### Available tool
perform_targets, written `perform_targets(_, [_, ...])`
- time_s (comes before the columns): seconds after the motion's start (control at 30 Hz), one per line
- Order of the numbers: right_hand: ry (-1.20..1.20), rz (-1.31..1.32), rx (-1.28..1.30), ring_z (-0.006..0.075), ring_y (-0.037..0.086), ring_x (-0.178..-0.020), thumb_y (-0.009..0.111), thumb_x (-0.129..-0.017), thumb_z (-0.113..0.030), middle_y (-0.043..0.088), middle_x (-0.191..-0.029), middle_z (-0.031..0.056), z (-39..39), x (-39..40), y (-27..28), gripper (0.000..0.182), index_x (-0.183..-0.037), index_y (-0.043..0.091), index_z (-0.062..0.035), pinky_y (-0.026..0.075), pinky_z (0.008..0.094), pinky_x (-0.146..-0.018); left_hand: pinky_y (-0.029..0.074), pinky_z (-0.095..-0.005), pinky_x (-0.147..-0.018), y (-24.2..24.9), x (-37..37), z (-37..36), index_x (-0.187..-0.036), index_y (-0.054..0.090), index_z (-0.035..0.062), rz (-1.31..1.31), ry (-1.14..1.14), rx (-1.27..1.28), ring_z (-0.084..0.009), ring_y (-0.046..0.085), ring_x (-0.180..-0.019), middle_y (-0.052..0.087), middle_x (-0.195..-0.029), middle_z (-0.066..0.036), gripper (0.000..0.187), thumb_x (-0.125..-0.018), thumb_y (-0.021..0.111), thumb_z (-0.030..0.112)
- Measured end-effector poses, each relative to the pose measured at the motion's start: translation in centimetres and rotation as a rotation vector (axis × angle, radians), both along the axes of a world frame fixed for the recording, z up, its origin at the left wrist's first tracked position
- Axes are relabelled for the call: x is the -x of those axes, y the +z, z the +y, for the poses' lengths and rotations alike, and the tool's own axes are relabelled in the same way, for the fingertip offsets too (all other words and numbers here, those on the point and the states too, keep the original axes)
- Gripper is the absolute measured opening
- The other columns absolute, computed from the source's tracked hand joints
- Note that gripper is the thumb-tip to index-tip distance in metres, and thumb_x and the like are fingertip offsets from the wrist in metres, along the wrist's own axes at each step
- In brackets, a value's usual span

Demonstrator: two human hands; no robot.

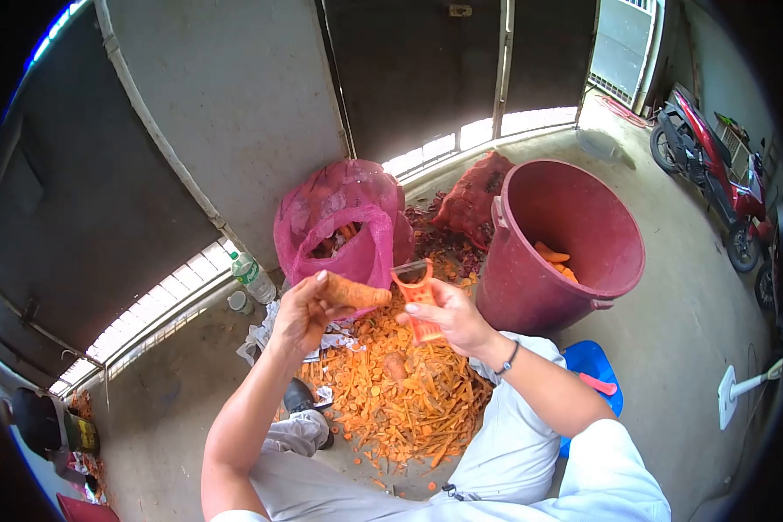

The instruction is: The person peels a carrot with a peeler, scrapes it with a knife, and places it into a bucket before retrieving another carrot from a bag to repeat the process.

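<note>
Clasping a dull-orange, mottled carrot (359, 294), our left hand (302, 315) curls its fingers around one end; our right hand (457, 322) grips an orange peeler (419, 292).

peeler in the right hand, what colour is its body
Orange: the peeler in the right hand shows best in the head view.

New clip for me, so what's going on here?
Someone seated holds a carrot in the left hand and an orange peeler in the right hand, close together. Peelings are heaped on the floor below. Some carrots lie inside the red bin; a pink mesh bag stands opposite.
</note>
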State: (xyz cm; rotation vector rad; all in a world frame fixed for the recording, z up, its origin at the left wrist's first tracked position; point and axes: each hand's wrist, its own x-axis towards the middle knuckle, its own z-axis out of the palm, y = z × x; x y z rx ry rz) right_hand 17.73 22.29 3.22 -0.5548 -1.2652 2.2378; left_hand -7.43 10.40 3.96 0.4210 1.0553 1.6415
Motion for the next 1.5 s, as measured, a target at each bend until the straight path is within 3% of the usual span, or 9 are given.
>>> perform_targets(0.27, [0.266,0.135,0.117,0.0157,0.072,-0.088,0.070,-0.098,-0.015,0.072,-0.108,0.0086,0.3,4.6,1.2,0.029,-0.123,0.060,-0.0035,0.064,0.0325,-0.064,0.062,-0.0447,-0.094,3.6,-6.1,-6.9,-0.129,0.056,-0.0048,-0.327,0.007,-0.100,-0.0358,0.068,-0.113,0.066,-0.126,-0.023,0.056,-0.101,0.062,0.044])
perform_targets(0.4, [0.376,0.187,0.074,0.0168,0.073,-0.090,0.071,-0.098,-0.016,0.072,-0.107,0.0096,1.4,5.7,-0.6,0.032,-0.125,0.059,-0.0039,0.064,0.0319,-0.067,0.066,-0.0403,-0.083,-2.5,-4.8,-7.7,-0.136,0.053,-0.0031,-0.549,-0.108,-0.049,-0.0389,0.071,-0.101,0.066,-0.121,-0.024,0.057,-0.101,0.058,0.041])
perform_targets(0.43, [0.406,0.127,0.019,0.0158,0.073,-0.091,0.069,-0.100,-0.018,0.072,-0.108,0.0092,1.7,5.3,-0.4,0.033,-0.127,0.058,-0.0045,0.064,0.0306,-0.066,0.062,-0.0344,-0.060,-3.1,-4.9,-7.5,-0.135,0.055,0.0004,-0.534,-0.075,0.061,-0.0308,0.069,-0.084,0.067,-0.114,-0.020,0.053,-0.098,0.059,0.038])
perform_targets(0.47, [0.414,0.110,0.041,0.0158,0.073,-0.091,0.069,-0.100,-0.018,0.072,-0.108,0.0092,2.3,4.8,-0.5,0.033,-0.127,0.058,-0.0045,0.064,0.0306,-0.066,0.062,-0.0344,-0.060,-3.8,-4.7,-7.2,-0.135,0.055,0.0004,-0.556,-0.062,0.075,-0.0308,0.069,-0.084,0.067,-0.114,-0.020,0.053,-0.098,0.059,0.038])
perform_targets(0.57, [0.291,-0.106,-0.171,0.0116,0.071,-0.081,0.067,-0.101,-0.019,0.072,-0.106,0.0075,3.7,3.5,-0.9,0.030,-0.128,0.059,-0.0062,0.058,0.0251,-0.062,0.027,-0.0263,-0.046,-3.5,-5.2,-7.1,-0.129,0.059,0.0058,-0.476,-0.138,0.122,-0.0157,0.049,-0.062,0.065,-0.100,-0.011,0.049,-0.095,0.060,0.041])
perform_targets(0.67, [0.120,-0.203,-1.142,0.0091,0.066,-0.070,0.073,-0.095,-0.014,0.071,-0.096,0.0037,5.8,2.5,-0.7,0.025,-0.119,0.068,-0.0053,0.051,0.0225,-0.061,0.035,-0.0294,-0.049,-3.8,-4.6,-6.9,-0.121,0.062,0.0113,-0.479,-0.088,0.198,-0.0141,0.054,-0.062,0.067,-0.092,-0.004,0.036,-0.096,0.061,0.037])
perform_targets(0.77, [0.291,-0.328,-0.659,0.0071,0.062,-0.075,0.079,-0.087,-0.002,0.068,-0.090,0.0025,3.0,1.1,2.1,0.021,-0.107,0.072,-0.0010,0.049,0.0227,-0.064,0.034,-0.0286,-0.048,-6.0,-4.0,-6.8,-0.118,0.062,0.0125,-0.428,-0.009,0.269,-0.0131,0.054,-0.062,0.067,-0.091,-0.004,0.033,-0.098,0.059,0.038])
perform_targets(1.33, [0.354,-0.139,-0.974,0.0173,0.068,-0.071,0.082,-0.083,-0.015,0.073,-0.084,0.0106,-1.7,1.7,1.0,0.023,-0.101,0.076,-0.0021,0.053,0.0304,-0.065,0.053,-0.0304,-0.062,-3.6,-7.8,-6.1,-0.131,0.060,0.0122,-0.305,0.031,0.339,-0.0173,0.070,-0.086,0.071,-0.112,-0.007,0.036,-0.103,0.058,0.035])
perform_targets(1.5, [0.351,-0.075,-1.007,0.0177,0.068,-0.068,0.080,-0.084,-0.013,0.072,-0.082,0.0110,-2.3,1.7,1.1,0.022,-0.103,0.076,-0.0024,0.052,0.0316,-0.063,0.060,-0.0352,-0.079,-3.9,-7.4,-6.6,-0.132,0.059,0.0014,-0.235,0.033,0.333,-0.0213,0.072,-0.099,0.070,-0.118,-0.014,0.037,-0.103,0.058,0.025])
